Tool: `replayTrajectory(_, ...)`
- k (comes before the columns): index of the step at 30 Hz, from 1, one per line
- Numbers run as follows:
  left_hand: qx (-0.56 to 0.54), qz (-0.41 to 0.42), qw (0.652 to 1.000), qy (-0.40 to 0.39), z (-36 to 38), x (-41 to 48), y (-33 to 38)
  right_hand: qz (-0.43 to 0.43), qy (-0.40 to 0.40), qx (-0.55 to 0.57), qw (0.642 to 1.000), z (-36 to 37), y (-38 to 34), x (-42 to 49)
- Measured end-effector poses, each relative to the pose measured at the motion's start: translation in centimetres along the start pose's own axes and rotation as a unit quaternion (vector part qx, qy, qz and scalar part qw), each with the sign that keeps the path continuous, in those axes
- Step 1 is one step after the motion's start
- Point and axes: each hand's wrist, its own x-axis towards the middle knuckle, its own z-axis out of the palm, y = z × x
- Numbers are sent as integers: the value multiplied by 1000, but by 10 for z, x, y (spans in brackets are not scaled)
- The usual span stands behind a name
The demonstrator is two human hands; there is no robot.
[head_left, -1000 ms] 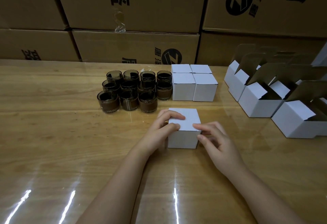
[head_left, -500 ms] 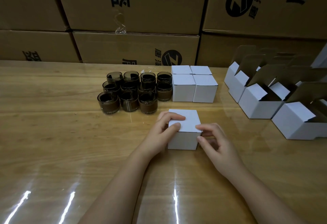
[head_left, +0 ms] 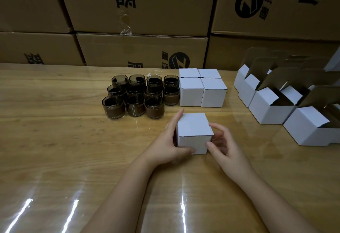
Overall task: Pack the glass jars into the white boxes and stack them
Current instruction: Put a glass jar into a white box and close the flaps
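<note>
A closed white box [head_left: 193,131] stands on the wooden table [head_left: 55,140] in front of me. My left hand [head_left: 169,144] grips its left side, fingers along the far left edge and thumb under the front face. My right hand [head_left: 223,144] holds the right side, with curled fingers at the top right corner and the thumb at the lower right corner. Several dark glass jars [head_left: 139,94] stand in rows behind and to the left. A block of closed white boxes [head_left: 202,89] sits right of the jars.
Several open white boxes [head_left: 287,100] with raised brown flaps stand at the right. Large brown cartons [head_left: 143,11] form a wall along the table's far edge. A glossy film covers the tabletop.
Both hands have come off the box's top and moved to its sides. The box now sits slightly turned and tilted toward me.
</note>
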Motion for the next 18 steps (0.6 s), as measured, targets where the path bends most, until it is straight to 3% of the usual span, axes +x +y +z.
replayTrajectory(4, -20, -21, 999, 23, 2, 3, -4, 63, 0, -21, 998, -1, 5, 5)
replayTrajectory(13, 23, -3, 998, 65, -1, 4, 1, 74, -11, -23, 997, -2, 7, 5)
replayTrajectory(18, -23, -24, 997, 68, -1, 3, -1, 70, -23, -16, 997, -4, 5, 5)
